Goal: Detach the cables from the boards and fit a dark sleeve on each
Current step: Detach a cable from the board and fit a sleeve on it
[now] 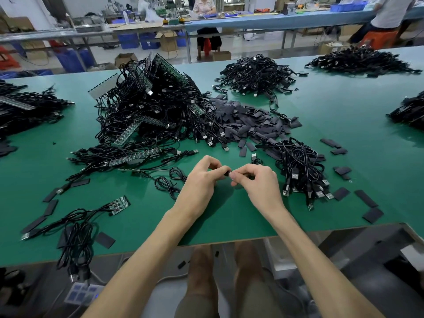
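Pinched between curled fingers of left hand (202, 180) and right hand (258, 183): small black piece (227, 173), sleeve or cable end unclear; just above green table mat (229, 221), near front edge.

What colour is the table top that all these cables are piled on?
Plain green; the table top shows best in the head view.
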Demonstrator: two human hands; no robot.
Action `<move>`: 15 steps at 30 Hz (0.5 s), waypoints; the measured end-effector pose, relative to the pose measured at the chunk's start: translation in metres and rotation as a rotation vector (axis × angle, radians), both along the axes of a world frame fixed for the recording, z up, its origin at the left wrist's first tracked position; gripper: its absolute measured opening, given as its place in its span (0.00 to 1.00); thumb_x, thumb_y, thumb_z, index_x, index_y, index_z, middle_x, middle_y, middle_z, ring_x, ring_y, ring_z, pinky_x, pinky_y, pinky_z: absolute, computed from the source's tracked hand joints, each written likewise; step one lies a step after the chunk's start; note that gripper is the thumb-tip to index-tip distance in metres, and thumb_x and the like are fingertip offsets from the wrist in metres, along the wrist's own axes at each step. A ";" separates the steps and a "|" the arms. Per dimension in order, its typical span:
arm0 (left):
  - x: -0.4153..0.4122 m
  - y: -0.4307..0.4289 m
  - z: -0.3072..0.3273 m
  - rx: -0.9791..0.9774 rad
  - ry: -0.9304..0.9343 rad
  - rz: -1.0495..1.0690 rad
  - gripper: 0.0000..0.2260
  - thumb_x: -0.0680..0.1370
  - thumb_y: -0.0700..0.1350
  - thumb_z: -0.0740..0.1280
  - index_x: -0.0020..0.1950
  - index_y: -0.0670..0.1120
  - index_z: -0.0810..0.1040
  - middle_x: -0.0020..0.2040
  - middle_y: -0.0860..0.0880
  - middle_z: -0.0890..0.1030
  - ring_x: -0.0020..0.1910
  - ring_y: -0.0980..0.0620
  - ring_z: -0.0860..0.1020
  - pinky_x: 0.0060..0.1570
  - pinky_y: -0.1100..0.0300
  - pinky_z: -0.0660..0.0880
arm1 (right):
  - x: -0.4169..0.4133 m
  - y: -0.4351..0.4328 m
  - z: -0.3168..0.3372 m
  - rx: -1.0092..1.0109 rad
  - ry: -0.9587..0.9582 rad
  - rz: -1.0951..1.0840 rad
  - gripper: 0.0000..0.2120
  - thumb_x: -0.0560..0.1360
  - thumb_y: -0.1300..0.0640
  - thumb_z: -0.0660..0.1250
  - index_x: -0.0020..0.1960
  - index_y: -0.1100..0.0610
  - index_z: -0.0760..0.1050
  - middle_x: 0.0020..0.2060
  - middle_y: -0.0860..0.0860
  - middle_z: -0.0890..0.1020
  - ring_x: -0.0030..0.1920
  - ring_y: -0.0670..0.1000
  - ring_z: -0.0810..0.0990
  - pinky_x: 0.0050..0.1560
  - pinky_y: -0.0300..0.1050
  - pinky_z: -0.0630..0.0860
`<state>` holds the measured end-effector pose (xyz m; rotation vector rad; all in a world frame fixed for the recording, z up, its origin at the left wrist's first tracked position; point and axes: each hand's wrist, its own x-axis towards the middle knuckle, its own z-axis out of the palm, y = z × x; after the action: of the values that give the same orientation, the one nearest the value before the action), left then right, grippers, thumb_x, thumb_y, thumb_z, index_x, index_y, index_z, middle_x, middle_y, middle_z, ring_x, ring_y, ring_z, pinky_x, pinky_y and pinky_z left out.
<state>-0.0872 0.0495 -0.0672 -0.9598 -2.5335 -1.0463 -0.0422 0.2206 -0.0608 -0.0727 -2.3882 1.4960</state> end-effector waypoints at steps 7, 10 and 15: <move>-0.006 0.003 0.008 0.344 -0.092 0.083 0.12 0.79 0.31 0.68 0.60 0.41 0.84 0.51 0.48 0.79 0.42 0.52 0.80 0.44 0.61 0.81 | -0.002 0.000 0.000 -0.041 0.046 -0.077 0.06 0.77 0.55 0.74 0.42 0.49 0.83 0.34 0.44 0.85 0.41 0.45 0.83 0.47 0.42 0.78; -0.009 -0.002 0.010 0.470 -0.276 0.153 0.07 0.80 0.34 0.69 0.55 0.41 0.85 0.44 0.44 0.83 0.38 0.46 0.82 0.39 0.55 0.83 | -0.003 0.001 -0.001 -0.028 0.057 -0.078 0.06 0.77 0.55 0.74 0.41 0.48 0.83 0.36 0.45 0.84 0.42 0.43 0.80 0.45 0.37 0.74; -0.008 -0.002 0.010 0.499 -0.350 0.148 0.04 0.79 0.36 0.70 0.51 0.42 0.85 0.38 0.43 0.84 0.36 0.41 0.81 0.35 0.51 0.82 | -0.002 0.001 -0.001 -0.012 0.048 -0.067 0.06 0.75 0.56 0.76 0.41 0.47 0.83 0.36 0.43 0.83 0.42 0.41 0.77 0.41 0.31 0.69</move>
<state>-0.0948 0.0479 -0.0571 -0.4768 -2.3481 -1.8077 -0.0443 0.2221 -0.0621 -0.1173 -2.3162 1.4657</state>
